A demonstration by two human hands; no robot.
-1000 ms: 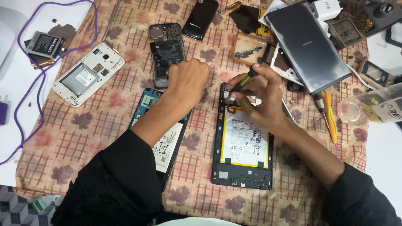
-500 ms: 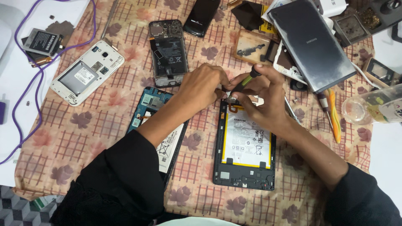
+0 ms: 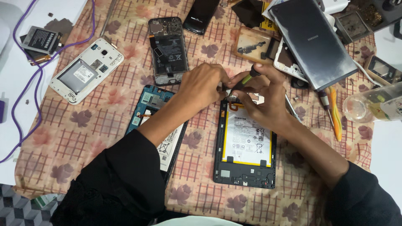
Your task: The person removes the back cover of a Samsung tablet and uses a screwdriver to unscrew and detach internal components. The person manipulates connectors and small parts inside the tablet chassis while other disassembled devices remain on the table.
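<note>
Opened tablet (image 3: 245, 146) lies at 6 o'clock of your hands, thin, rigid, fragile inside. Your right hand (image 3: 268, 98) pinches the green-handled screwdriver (image 3: 245, 79); left hand (image 3: 205, 86) curls closed, steadying the top edge. Hold it by the frame.

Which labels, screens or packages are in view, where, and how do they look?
White battery label with yellow border: in the opened black tablet, below both hands.
White rectangular label: on the blue-framed device, partly under the left forearm.
Grey battery sticker: in the white phone, upper left.
Dark glossy rectangular panel: upper right, unlit.
Loose grey battery: far left.
</note>
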